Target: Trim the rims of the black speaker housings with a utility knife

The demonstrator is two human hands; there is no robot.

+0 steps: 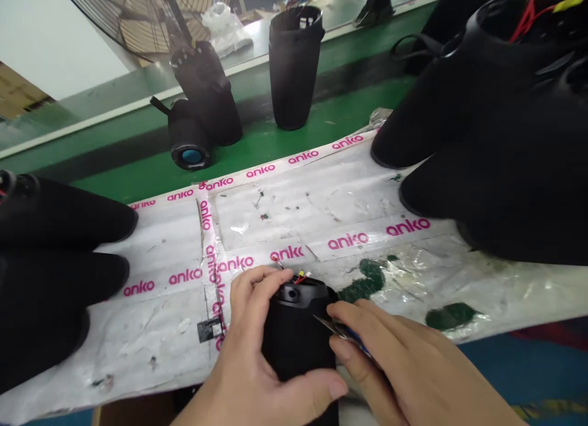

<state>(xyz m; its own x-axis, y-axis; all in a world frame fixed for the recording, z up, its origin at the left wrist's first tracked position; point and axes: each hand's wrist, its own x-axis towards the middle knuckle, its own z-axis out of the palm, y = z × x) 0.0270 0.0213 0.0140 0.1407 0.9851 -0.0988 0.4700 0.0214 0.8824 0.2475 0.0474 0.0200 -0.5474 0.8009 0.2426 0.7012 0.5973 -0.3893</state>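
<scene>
A black, cloth-covered speaker housing [296, 340] is at the near edge of the table, its open end facing away from me. Short red wires with small white and yellow connectors [303, 274] stick out of that end. Wrapped around the housing is my left hand [260, 352], with fingers at its upper left rim and thumb across the lower front. My right hand [381, 352] pinches a small pointed metal tool [327, 323], bluish near the fingers. The tool's tip is over the housing just below the rim; whether it touches the cloth I cannot tell. My fingers hide its handle.
Several similar black housings [496, 138] crowd the right side, some showing red wires, and others [68, 212] lie at the left. On the green surface behind stand another housing [296, 68] and two more [206, 89]. Torn plastic sheeting with anko tape [257, 218] covers the table. A fan [151, 16] is behind.
</scene>
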